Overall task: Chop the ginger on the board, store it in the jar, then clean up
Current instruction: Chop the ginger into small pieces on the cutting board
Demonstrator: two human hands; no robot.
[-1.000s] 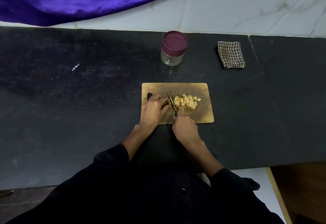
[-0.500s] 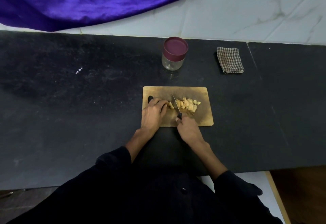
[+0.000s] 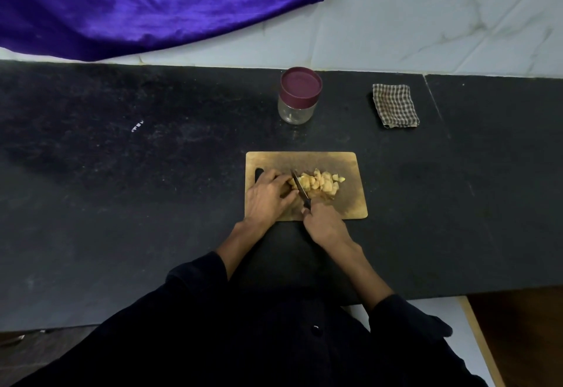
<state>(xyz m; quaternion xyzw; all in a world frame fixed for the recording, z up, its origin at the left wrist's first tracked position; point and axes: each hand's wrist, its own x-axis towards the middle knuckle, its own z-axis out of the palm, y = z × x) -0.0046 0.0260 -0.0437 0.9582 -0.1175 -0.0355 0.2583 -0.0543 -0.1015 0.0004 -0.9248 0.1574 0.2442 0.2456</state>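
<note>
Black desk [image 3: 122, 204] against a pale marbled wall, purple cloth [image 3: 137, 2] hanging at upper left. Board [image 3: 350, 204] lies at mid-desk with the ginger [image 3: 320, 185] chopped into a loose pile on its centre.

Change from 0.5 s ago: knife [image 3: 300, 188] sits a little further left, its blade now hard against the left edge of the pile and touching the left fingertips; the pile looks unchanged. Left hand [image 3: 266, 197] stays on the board's left part, fingers [image 3: 281, 178] curled down beside the blade. Right hand [image 3: 324, 225] keeps its fingers clenched round the knife handle at the board's near edge.

Jar [image 3: 299, 95], maroon lid on, stands behind the board, well apart. Checked rag [image 3: 395, 109] lies folded to its right.

Hard to make out: whether the left fingers pin an uncut piece is hidden by the hand. Handle mostly hidden in the right fist. Jar contents unclear. Dark sleeves and torso fill the bottom, cut off by the frame.
</note>
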